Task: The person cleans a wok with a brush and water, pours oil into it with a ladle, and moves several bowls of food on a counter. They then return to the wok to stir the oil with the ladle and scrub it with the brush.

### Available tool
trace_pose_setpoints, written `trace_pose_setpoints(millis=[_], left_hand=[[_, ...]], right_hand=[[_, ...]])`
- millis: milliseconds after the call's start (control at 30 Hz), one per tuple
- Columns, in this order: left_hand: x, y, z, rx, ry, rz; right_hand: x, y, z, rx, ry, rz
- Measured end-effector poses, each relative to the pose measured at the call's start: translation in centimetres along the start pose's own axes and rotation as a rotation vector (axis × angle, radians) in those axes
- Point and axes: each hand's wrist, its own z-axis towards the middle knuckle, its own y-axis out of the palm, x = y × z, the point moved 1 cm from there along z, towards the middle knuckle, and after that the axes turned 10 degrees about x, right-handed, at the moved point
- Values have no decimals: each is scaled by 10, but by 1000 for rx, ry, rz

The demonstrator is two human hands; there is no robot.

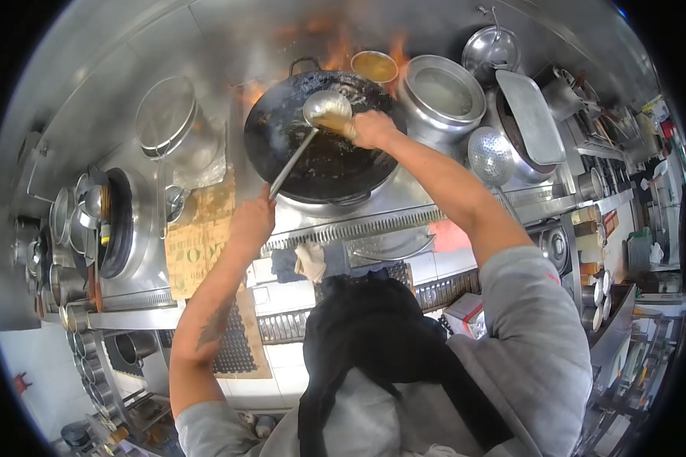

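Note:
A large black wok (pixel 270 137) sits on the burner, with dark wet residue across its bottom and steam over it. My left hand (pixel 253 222) is wrapped round the long handle of a metal ladle (pixel 326 105), whose round bowl is held over the wok. My right hand (pixel 373 128) is closed on a short tan brush, apparently a bamboo wok brush (pixel 334 123). The brush's end is at the ladle bowl's lower edge; whether it touches is hard to tell. Much of the brush is hidden in my fingers.
Flames (pixel 341 55) rise behind the wok, beside a small bowl of yellow liquid (pixel 374 67). To the right stand a large pot (pixel 443 87), a perforated skimmer (pixel 490 156) and a metal tray (pixel 531 114). A strainer (pixel 166 114) and flattened cardboard (pixel 198 247) lie left.

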Motion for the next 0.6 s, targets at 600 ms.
trace_pose_setpoints(millis=[600], left_hand=[[26, -8, -10, -145, -34, -182]], right_hand=[[34, 32, -7, -8, 7, 356]])
